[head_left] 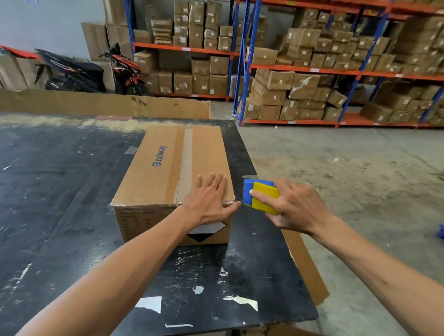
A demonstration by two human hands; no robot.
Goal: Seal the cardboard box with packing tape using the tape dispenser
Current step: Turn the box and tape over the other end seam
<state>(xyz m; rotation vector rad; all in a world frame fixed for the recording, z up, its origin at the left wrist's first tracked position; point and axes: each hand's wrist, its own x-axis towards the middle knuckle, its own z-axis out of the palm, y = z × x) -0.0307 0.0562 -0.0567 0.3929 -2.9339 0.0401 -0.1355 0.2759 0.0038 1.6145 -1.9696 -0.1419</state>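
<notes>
Two hands are at work on the cardboard box [174, 180], which sits on the black table [44, 209] right under the left hand [208, 202]. That hand lies flat, fingers straight, pressing the near right corner of the lid beside the taped centre seam [186, 163]. Just right of it, off the box's edge, the right hand [295, 207] grips the blue and yellow tape dispenser [260, 196], fingers curled round its body. The box looks stiff and fairly light, likely to slide on the smooth top unless pinned from above. Holding the dispenser by its flanks looks firmest.
</notes>
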